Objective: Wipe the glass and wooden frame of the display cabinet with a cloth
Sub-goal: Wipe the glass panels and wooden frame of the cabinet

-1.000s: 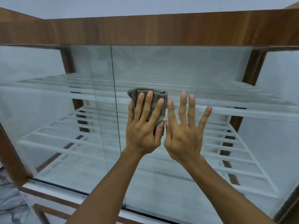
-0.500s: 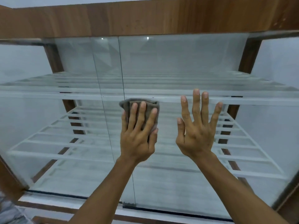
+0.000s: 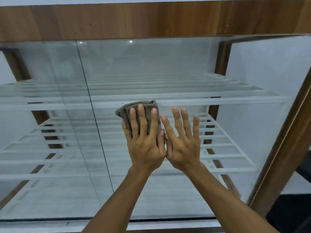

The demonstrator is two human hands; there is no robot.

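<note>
Your left hand (image 3: 144, 142) lay flat with straight fingers and pressed the folded grey cloth (image 3: 125, 112) on the glass (image 3: 151, 64), just below the front bar of the upper shelf (image 3: 227, 100). Your right hand (image 3: 184, 145) was spread open beside it, holding nothing, and the thumbs touched. The wooden frame (image 3: 151, 21) ran above.

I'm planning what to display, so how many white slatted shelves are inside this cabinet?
2. The upper shelf runs across level with the cloth's top edge. The lower shelf lies beneath it, partly hidden behind the left hand and right hand. No other shows.
</note>
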